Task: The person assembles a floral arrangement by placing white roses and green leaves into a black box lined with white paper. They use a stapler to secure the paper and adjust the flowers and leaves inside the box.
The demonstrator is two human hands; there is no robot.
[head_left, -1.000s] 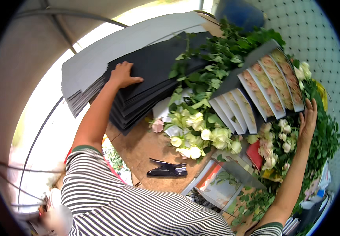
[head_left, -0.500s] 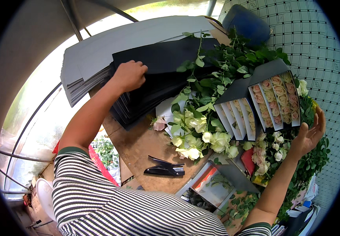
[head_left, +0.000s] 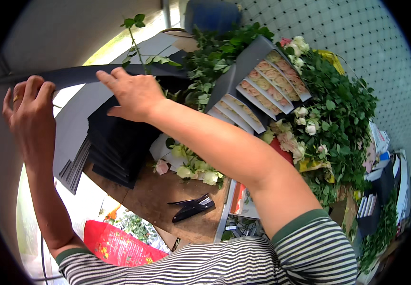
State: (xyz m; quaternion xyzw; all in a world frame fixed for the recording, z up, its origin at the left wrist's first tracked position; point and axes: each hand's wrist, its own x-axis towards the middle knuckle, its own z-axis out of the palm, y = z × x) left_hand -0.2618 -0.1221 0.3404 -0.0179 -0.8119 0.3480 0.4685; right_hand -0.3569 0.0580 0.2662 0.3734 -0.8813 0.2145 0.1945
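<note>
- A dark sheet is raised in front of the person, above the far left of the table, and runs from the left hand across behind the right hand.
- Seen at a slant, the sheet shows as a long, narrow band, charcoal to slate grey, with a smooth, plain, matt face and a faintly bowed upper edge.
- The left hand is mostly closed, its bent fingers gripping the sheet near its left end; a ring circles one finger.
- The right hand is loosely open, its thumb spread away from the fingers; its fingertips overlap the sheet, though whether they press on it I cannot tell.
- A leafy stem rises just beside the right hand.
- Below lies a stack of black sheets, its edges fanned unevenly, with a stack of pale grey sheets next to it.
- Right of these are wrapped roses in peach and cream, layered between white strips.
</note>
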